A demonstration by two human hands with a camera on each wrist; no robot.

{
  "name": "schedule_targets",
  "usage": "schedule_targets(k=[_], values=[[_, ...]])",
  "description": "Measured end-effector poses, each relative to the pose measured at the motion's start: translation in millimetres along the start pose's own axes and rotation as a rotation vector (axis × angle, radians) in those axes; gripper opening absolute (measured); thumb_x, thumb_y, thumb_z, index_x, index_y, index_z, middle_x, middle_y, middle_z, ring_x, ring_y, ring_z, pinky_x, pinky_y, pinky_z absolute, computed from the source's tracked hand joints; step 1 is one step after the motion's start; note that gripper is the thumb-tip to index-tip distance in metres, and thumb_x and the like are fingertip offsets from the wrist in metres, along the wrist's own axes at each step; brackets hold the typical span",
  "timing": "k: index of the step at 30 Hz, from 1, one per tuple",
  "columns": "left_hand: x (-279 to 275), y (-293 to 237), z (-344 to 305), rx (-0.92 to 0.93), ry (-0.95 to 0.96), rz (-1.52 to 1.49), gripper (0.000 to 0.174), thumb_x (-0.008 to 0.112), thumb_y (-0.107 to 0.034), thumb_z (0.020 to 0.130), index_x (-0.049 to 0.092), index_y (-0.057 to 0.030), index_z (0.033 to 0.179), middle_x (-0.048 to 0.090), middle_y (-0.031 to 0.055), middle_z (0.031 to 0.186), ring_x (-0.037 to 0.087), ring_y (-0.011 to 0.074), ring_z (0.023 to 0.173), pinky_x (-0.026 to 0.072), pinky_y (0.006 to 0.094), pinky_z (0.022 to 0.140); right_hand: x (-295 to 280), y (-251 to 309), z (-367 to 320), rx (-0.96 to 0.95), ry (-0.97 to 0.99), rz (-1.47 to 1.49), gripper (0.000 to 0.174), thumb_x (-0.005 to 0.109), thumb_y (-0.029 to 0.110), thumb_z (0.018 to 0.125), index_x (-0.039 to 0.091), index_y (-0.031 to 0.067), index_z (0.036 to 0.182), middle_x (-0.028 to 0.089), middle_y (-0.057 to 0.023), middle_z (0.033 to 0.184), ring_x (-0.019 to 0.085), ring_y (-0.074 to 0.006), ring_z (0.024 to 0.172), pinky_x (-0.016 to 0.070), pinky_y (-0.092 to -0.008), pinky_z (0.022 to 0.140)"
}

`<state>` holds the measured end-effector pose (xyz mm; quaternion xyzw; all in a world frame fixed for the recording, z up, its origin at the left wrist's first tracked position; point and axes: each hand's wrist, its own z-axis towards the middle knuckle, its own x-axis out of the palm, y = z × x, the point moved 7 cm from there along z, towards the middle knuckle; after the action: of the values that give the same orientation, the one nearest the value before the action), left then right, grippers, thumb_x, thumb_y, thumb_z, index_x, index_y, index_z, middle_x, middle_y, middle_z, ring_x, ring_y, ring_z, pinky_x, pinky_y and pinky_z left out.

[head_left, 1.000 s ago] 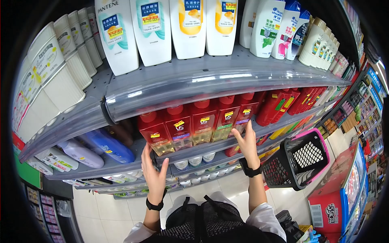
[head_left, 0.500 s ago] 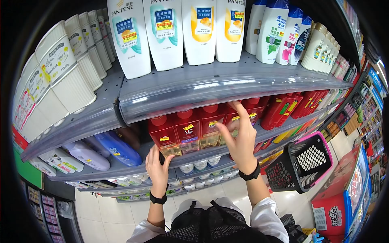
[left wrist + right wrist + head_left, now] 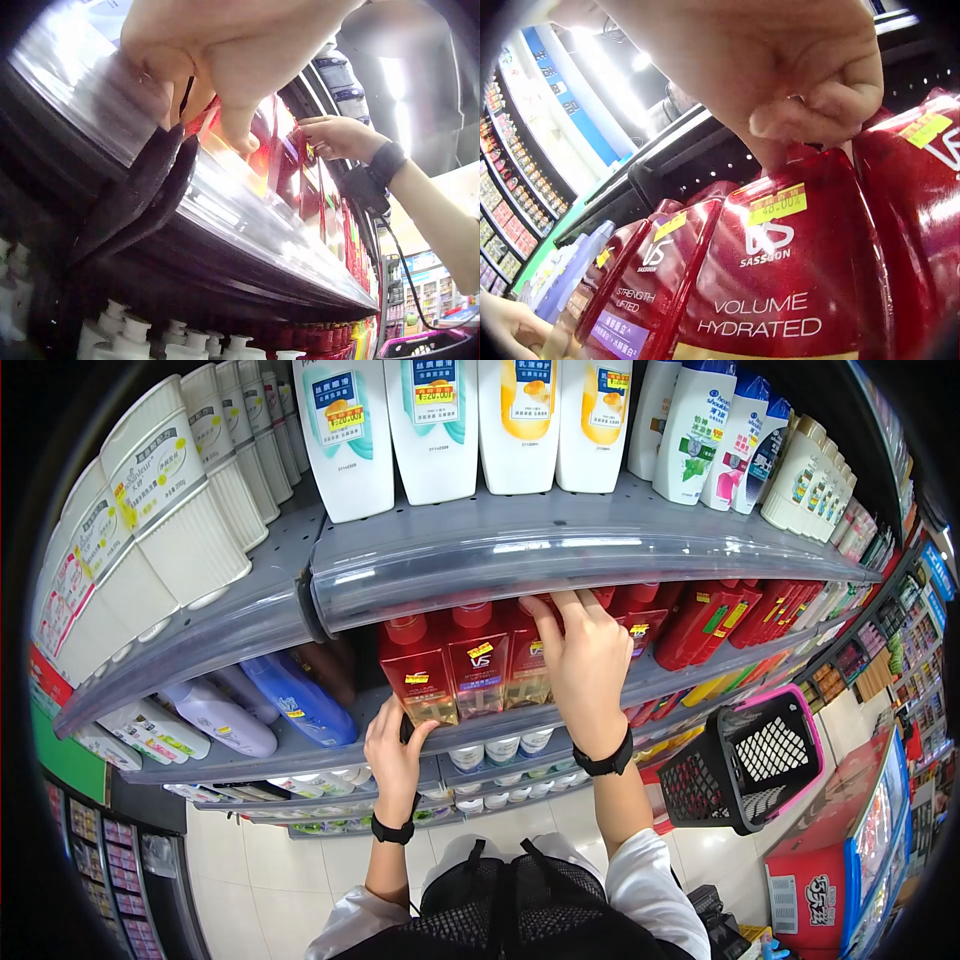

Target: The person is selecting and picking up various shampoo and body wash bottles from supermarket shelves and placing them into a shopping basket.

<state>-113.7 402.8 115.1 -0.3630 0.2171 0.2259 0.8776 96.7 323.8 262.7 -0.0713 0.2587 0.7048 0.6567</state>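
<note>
A row of red Sassoon bottles with yellow price stickers stands on the middle shelf. My right hand (image 3: 590, 670) reaches in under the upper shelf lip. In the right wrist view its fingers curl round the top of the bottle marked Volume Hydrated (image 3: 780, 277), third from the left. That bottle's cap is mostly hidden by the hand. My left hand (image 3: 395, 750) rests at the lower left corner of the leftmost red bottle (image 3: 420, 680), thumb extended toward its front and fingers along its side. Beside the third bottle stands one with a purple label, Strength Lifted (image 3: 641, 292).
White Pantene bottles (image 3: 435, 460) fill the shelf above, behind a clear overhanging lip (image 3: 450, 580). Left of the red row lie lilac and blue bottles (image 3: 300, 700). A black basket with a pink rim (image 3: 690, 780) is to the right, near a red display (image 3: 820, 900).
My right hand has moved left from the farther red bottles and taken hold of the third bottle's top. My left hand stays by the leftmost bottle. The view has shifted slightly.
</note>
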Motion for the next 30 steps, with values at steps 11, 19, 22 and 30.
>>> schedule_targets(k=[11, 19, 22, 30], values=[[-1, -1, 2, 0.025, -0.031, -0.014, 0.041, 0.075, -0.019, 0.07, 0.058, -0.0004, 0.102, 0.061, 0.0159, 0.095, 0.058, 0.0374, 0.084, 0.0453, 0.0395, 0.071, -7, -1, 3, 0.018, -0.032, 0.118, 0.019, 0.064, 0.016, 0.08, 0.065, 0.009, 0.099, 0.064, -0.0129, 0.085, 0.059, -0.0323, 0.059, 0.0448, -0.0387, 0.05], [-1, 4, 1, 0.007, -0.023, 0.007, 0.042, 0.075, -0.023, 0.07, 0.058, -0.0012, 0.101, 0.062, 0.0153, 0.092, 0.058, 0.0374, 0.083, 0.0452, 0.0393, 0.07, -10, 1, -5, 0.141, -0.025, 0.105, 0.023, 0.068, 0.016, 0.079, 0.064, 0.0099, 0.101, 0.063, -0.0108, 0.092, 0.059, -0.0297, 0.056, 0.0452, -0.0363, 0.05], [0, 3, 1, 0.007, -0.028, 0.006, 0.043, 0.075, -0.024, 0.07, 0.058, -0.0011, 0.102, 0.062, 0.0155, 0.093, 0.058, 0.0374, 0.083, 0.0453, 0.0393, 0.07, -15, 17, -23, 0.049, -0.182, 0.236, 0.025, 0.069, 0.008, 0.077, 0.064, 0.0072, 0.102, 0.061, -0.0091, 0.103, 0.055, -0.0172, 0.054, 0.0416, -0.028, 0.045], [1, 5, -4, 0.023, 0.006, 0.044, 0.056, 0.074, -0.028, 0.072, 0.055, -0.0013, 0.117, 0.064, 0.0169, 0.103, 0.061, 0.0342, 0.085, 0.0475, 0.0385, 0.074, 14, 55, -16, 0.014, 0.129, 0.125, 0.033, 0.064, 0.02, 0.084, 0.057, 0.0071, 0.114, 0.057, -0.0145, 0.109, 0.059, -0.0306, 0.057, 0.0459, -0.0376, 0.046]])
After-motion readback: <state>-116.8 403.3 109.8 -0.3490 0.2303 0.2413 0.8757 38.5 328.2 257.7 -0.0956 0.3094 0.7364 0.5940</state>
